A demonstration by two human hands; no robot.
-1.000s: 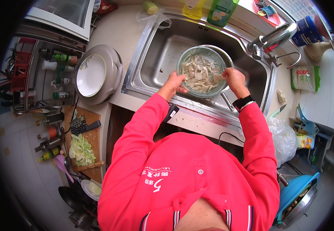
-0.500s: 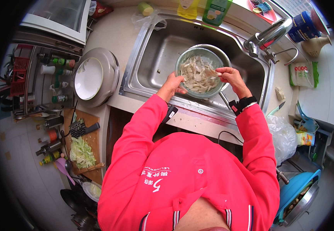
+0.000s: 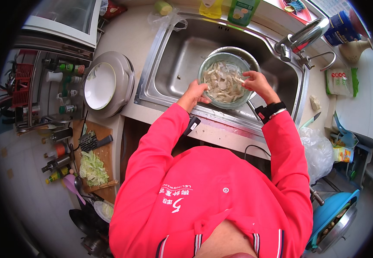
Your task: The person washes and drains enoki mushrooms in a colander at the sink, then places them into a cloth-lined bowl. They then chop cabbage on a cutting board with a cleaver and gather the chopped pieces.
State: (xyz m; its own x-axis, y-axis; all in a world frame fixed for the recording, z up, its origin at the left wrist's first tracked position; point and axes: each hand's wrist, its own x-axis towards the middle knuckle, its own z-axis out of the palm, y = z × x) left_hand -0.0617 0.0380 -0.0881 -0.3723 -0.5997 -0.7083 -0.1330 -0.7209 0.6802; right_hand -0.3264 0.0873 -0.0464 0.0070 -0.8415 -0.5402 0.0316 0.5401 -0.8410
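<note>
A translucent greenish bowl [image 3: 229, 105] is held over the sink, full of pale, wet strips [image 3: 223, 82] that look like torn mushroom. My left hand [image 3: 193, 95] grips the bowl's left rim, thumb on top, the other fingers partly hidden beneath. At the right rim my right hand [image 3: 258, 84] is closed, with a pale strip pinched between thumb and fingertips. Under and behind the bowl is a round metal pan [image 3: 255, 64], its handle pointing toward me below my right wrist; the bowl hides most of it.
The steel sink [image 3: 182, 64] surrounds the pan, with a faucet [image 3: 296, 41] at its back right. Stacked plates [image 3: 100, 88] stand left of it. A cutting board [image 3: 102, 159] holds shredded cabbage [image 3: 92, 167] and a cleaver. A knife [image 3: 310, 120] lies on the right counter, near a plastic bag [image 3: 315, 152].
The view has shifted slightly. Both hands stay at the bowl, and my right fingers have moved a little at its right rim, still pinching a strip.
</note>
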